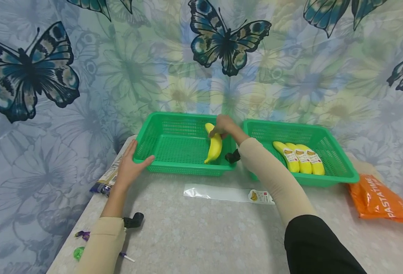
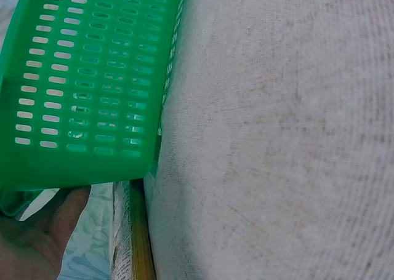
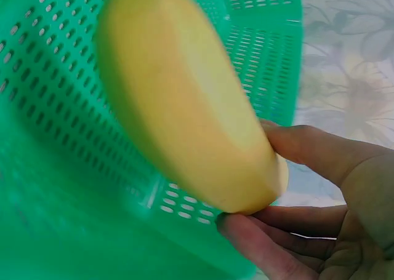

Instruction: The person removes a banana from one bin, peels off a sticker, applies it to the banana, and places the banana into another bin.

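A yellow banana (image 1: 215, 147) stands out inside the left green basket (image 1: 181, 168), toward its right end. My right hand (image 1: 223, 126) pinches it near one end between thumb and fingers; the right wrist view shows the banana (image 3: 184, 101) close up, with no label on the visible side. My left hand (image 1: 130, 168) rests at that basket's left front corner, its fingers along the end and its thumb stretched over the rim. In the left wrist view, part of this hand (image 2: 43, 237) shows below the basket's slotted wall (image 2: 92, 163).
To the right, another green basket (image 1: 338, 152) holds three labelled bananas (image 1: 302, 159). A clear strip with a banana label (image 1: 259, 196) lies in front. An orange pasta bag (image 1: 379, 199) sits at right, another package (image 1: 109, 177) at left. Small lollipops (image 1: 79, 252) lie near my left forearm.
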{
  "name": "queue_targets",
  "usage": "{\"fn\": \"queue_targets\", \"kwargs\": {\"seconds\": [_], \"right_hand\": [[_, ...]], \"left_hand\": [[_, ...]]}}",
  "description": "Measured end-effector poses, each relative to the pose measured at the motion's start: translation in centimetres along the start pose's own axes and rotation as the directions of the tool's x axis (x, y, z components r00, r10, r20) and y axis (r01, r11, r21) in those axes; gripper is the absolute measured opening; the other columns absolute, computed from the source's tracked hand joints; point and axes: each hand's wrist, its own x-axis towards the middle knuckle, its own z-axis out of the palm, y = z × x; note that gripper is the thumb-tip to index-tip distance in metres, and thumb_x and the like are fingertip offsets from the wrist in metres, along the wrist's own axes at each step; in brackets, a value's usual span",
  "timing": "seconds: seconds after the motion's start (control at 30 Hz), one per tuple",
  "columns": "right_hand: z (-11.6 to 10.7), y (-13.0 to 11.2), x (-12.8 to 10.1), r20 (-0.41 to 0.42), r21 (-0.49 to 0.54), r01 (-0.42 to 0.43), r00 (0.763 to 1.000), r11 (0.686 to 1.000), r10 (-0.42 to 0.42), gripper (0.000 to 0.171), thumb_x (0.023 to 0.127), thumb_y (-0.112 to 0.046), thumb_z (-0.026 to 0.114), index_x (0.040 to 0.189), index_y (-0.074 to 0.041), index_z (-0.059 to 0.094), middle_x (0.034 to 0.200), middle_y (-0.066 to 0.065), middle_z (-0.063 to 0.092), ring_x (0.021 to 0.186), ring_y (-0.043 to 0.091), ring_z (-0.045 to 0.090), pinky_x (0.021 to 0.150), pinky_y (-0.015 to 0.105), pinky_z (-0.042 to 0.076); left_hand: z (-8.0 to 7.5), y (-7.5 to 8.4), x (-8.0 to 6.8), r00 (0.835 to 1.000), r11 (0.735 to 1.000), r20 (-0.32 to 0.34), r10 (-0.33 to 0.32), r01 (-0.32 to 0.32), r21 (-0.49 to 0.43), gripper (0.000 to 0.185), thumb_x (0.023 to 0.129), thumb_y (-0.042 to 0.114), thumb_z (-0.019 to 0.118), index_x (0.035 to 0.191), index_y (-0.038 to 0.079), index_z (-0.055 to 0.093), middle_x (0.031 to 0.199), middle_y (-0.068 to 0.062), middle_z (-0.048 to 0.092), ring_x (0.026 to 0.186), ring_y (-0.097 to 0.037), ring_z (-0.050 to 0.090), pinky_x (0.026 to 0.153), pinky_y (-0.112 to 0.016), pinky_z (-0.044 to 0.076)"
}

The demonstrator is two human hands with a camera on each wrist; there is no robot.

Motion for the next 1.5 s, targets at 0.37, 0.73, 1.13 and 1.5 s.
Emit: {"fn": "queue_targets", "kwargs": {"seconds": [0.37,0.73,1.13,1.5], "right_hand": [[-3.3,0.6,-4.4,-0.081,-0.051,0.063,0.994,0.997,-0.067,0.034,0.082,-0.031,0.075,0.077,-0.009,0.05,0.072,0.008,0.062,0.068,0.025,0.072,0.061,0.029,0.059],[-5.1,1.8,-10.0,-0.206,-0.11,0.069,0.974,0.992,-0.09,0.044,0.08,-0.034,0.074,0.054,-0.014,0.045,0.043,-0.003,0.043,0.045,0.014,0.051,0.047,0.023,0.042],[-4.5,4.2,-15.9,-0.187,-0.084,0.089,0.977,0.992,-0.104,0.054,0.08,-0.04,0.075,0.045,-0.017,0.04,0.044,-0.007,0.024,0.04,0.008,0.02,0.043,0.021,0.025],[-2.0,5.9,-20.5,-0.2,-0.018,0.087,0.976,0.996,-0.089,0.051,0.08,-0.043,0.076,0.045,-0.014,0.051,0.044,-0.007,0.026,0.043,0.007,0.018,0.043,0.021,0.018]], "left_hand": [[0.2,-0.1,0.3,1.0,1.0,0.003,0.0,0.0,-0.012,0.101,0.085,0.058,0.066,0.158,0.017,0.009,0.166,-0.005,0.005,0.151,-0.041,0.008,0.114,-0.071,0.015],[0.2,0.4,0.4,1.0,1.0,0.011,0.004,-0.004,-0.027,0.1,0.086,0.056,0.065,0.158,0.015,0.01,0.166,-0.007,0.005,0.151,-0.041,0.007,0.114,-0.071,0.015],[0.1,0.4,0.2,1.0,1.0,0.026,-0.014,0.015,-0.024,0.099,0.088,0.057,0.063,0.158,0.017,0.006,0.166,-0.006,0.001,0.151,-0.041,0.004,0.114,-0.071,0.014],[0.4,0.5,0.0,0.999,1.0,0.029,-0.025,0.026,-0.013,0.099,0.089,0.056,0.062,0.158,0.017,0.003,0.166,-0.009,-0.002,0.151,-0.043,0.003,0.113,-0.072,0.013]]}}
